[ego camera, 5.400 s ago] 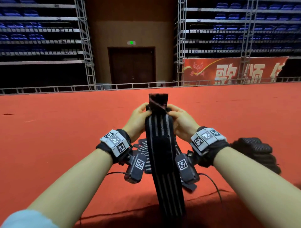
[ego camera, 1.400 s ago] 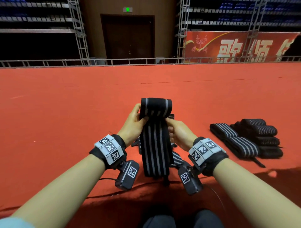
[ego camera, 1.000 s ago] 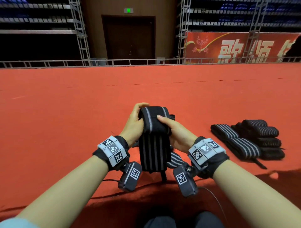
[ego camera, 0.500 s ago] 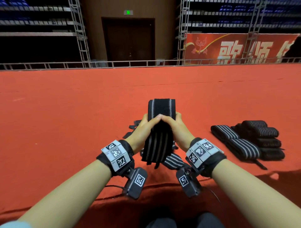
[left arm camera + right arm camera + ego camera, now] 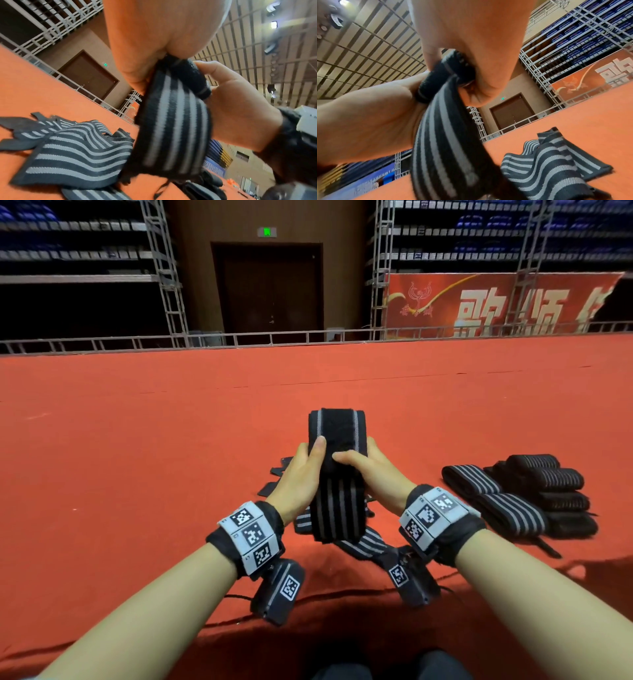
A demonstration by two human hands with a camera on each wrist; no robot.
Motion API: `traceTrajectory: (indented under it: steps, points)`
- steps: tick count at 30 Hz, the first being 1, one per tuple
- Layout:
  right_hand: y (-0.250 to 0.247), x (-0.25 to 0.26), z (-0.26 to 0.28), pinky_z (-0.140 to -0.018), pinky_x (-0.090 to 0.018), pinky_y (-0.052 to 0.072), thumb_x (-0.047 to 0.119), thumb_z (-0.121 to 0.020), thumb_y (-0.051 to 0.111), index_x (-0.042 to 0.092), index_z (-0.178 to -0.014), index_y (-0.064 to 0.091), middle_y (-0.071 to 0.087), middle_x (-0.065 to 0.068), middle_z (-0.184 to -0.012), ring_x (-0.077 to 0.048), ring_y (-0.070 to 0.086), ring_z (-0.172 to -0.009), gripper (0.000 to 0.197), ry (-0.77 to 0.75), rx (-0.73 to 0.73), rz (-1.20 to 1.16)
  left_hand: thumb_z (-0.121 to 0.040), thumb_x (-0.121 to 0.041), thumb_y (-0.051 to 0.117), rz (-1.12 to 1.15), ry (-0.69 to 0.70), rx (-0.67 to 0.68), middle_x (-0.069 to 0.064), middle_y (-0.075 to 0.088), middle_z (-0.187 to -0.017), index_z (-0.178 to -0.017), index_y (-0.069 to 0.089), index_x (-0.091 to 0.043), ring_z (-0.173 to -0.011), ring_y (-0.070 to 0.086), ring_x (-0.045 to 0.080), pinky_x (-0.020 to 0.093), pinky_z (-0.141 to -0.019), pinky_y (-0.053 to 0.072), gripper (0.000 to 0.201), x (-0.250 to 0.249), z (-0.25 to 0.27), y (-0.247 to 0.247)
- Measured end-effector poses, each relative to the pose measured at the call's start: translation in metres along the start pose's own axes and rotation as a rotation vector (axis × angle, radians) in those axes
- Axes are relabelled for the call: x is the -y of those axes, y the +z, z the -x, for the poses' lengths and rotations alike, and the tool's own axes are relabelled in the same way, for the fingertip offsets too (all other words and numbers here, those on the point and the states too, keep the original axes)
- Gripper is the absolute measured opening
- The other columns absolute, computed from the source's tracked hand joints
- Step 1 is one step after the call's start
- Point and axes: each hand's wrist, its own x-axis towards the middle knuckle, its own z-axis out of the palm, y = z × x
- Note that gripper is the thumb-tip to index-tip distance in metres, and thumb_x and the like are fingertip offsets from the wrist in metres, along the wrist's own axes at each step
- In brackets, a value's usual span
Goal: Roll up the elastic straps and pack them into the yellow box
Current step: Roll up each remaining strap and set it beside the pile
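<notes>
A black elastic strap with grey stripes [image 5: 337, 474] is held upright in front of me, its top part wound into a thick roll and a short striped tail hanging down [image 5: 173, 135] [image 5: 443, 142]. My left hand [image 5: 301, 474] grips the roll from the left, thumb on its front. My right hand [image 5: 366, 470] grips it from the right, thumb across the front. Loose unrolled straps [image 5: 363, 542] [image 5: 72, 152] [image 5: 544, 166] lie on the red carpet under my hands. No yellow box is in view.
A pile of rolled striped straps [image 5: 534, 494] sits on the red carpet [image 5: 137, 457] to the right. A metal rail [image 5: 239, 338] bounds the far carpet edge, with a dark door [image 5: 270, 289] and a red banner [image 5: 496, 302] behind. My knees show at the bottom edge.
The hanging tail has grown much shorter as the roll thickened. My thumbs have shifted apart on the roll's front since half a second ago.
</notes>
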Motion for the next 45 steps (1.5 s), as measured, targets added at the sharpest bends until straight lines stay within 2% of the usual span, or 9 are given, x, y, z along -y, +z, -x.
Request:
traceTrajectory:
  steps: [8, 12, 18, 22, 28, 32, 38, 41, 45]
  points:
    - [-0.009, -0.005, 0.004, -0.074, -0.017, 0.051, 0.007, -0.089, 0.065, 0.012, -0.126, 0.049, 0.065, -0.006, -0.109, -0.002, 0.066, -0.091, 0.04, -0.215, -0.084, 0.014, -0.1, -0.022, 0.049, 0.385, -0.062, 0.171, 0.009, 0.061, -0.125, -0.13, 0.043, -0.014, -0.107, 0.065, 0.019, 0.034, -0.085, 0.057, 0.032, 0.004, -0.004, -0.001]
    - [-0.008, -0.004, -0.001, -0.082, -0.032, 0.054, -0.013, -0.089, 0.05, 0.015, -0.121, 0.054, 0.065, -0.005, -0.103, -0.016, 0.064, -0.097, 0.042, -0.133, -0.06, -0.133, -0.096, 0.004, 0.048, 0.477, -0.003, 0.129, 0.012, 0.06, -0.104, -0.122, 0.049, -0.014, -0.093, 0.064, 0.026, 0.036, -0.07, 0.057, 0.032, 0.002, -0.006, -0.006]
    - [-0.006, -0.002, 0.003, -0.061, -0.032, 0.057, 0.029, -0.099, 0.035, 0.004, -0.104, 0.062, 0.07, -0.013, -0.091, -0.026, 0.07, -0.078, 0.037, 0.253, -0.012, -0.381, -0.08, 0.021, 0.054, 0.307, 0.132, -0.154, 0.002, 0.063, -0.092, -0.093, 0.06, -0.012, -0.069, 0.059, 0.005, 0.019, -0.055, 0.049, 0.036, -0.001, -0.018, -0.007]
    - [-0.012, -0.002, 0.003, -0.086, -0.04, 0.055, 0.065, -0.091, 0.039, 0.001, -0.117, 0.063, 0.068, -0.019, -0.106, -0.031, 0.068, -0.091, 0.073, 0.271, 0.032, -0.412, -0.078, 0.024, 0.044, 0.219, 0.167, -0.215, -0.004, 0.065, -0.087, -0.094, 0.065, -0.005, -0.06, 0.059, -0.007, 0.013, -0.056, 0.048, 0.038, -0.004, -0.022, -0.007]
    - [-0.023, -0.012, 0.002, -0.064, -0.024, 0.054, 0.033, -0.089, 0.064, 0.013, -0.101, 0.067, 0.068, -0.005, -0.084, -0.015, 0.066, -0.07, 0.023, 0.234, -0.012, -0.373, -0.083, 0.011, 0.036, 0.318, 0.0, -0.12, 0.004, 0.066, -0.101, -0.098, 0.067, -0.019, -0.095, 0.063, 0.018, 0.029, -0.073, 0.053, 0.045, 0.002, -0.033, 0.007]
    - [-0.046, -0.025, 0.004, -0.08, -0.033, 0.052, 0.027, -0.083, 0.07, 0.001, -0.122, 0.062, 0.069, -0.014, -0.103, -0.021, 0.066, -0.088, 0.048, 0.175, -0.115, -0.335, -0.098, -0.031, 0.048, 0.542, -0.231, 0.009, 0.011, 0.06, -0.125, -0.129, 0.047, -0.014, -0.105, 0.065, 0.026, 0.037, -0.074, 0.058, 0.035, 0.003, -0.035, 0.039]
    - [-0.105, -0.03, 0.016, -0.063, -0.026, 0.052, 0.012, -0.088, 0.062, 0.007, -0.112, 0.064, 0.07, -0.005, -0.088, -0.015, 0.066, -0.079, 0.024, 0.107, -0.232, -0.355, -0.095, -0.023, 0.059, 0.568, -0.315, 0.117, 0.014, 0.07, -0.111, -0.122, 0.059, -0.002, -0.092, 0.066, 0.025, 0.033, -0.075, 0.053, 0.034, -0.005, -0.044, 0.111]
    - [-0.143, -0.037, 0.016, -0.067, -0.03, 0.056, 0.016, -0.081, 0.073, -0.001, -0.125, 0.056, 0.069, -0.015, -0.109, -0.022, 0.069, -0.09, 0.051, 0.124, -0.431, -0.38, -0.094, -0.019, 0.061, 0.6, -0.362, 0.087, 0.012, 0.07, -0.102, -0.117, 0.061, -0.003, -0.085, 0.068, 0.022, 0.027, -0.065, 0.056, 0.029, -0.012, -0.058, 0.159]
    - [-0.193, -0.045, 0.016, -0.073, -0.034, 0.057, 0.017, -0.084, 0.073, -0.001, -0.103, 0.062, 0.07, -0.016, -0.098, -0.025, 0.069, -0.089, 0.029, 0.236, -0.658, -0.365, -0.093, -0.011, 0.062, 0.657, -0.486, 0.063, 0.019, 0.066, -0.113, -0.118, 0.057, 0.001, -0.105, 0.065, 0.033, 0.034, -0.07, 0.057, 0.029, -0.018, -0.081, 0.221]
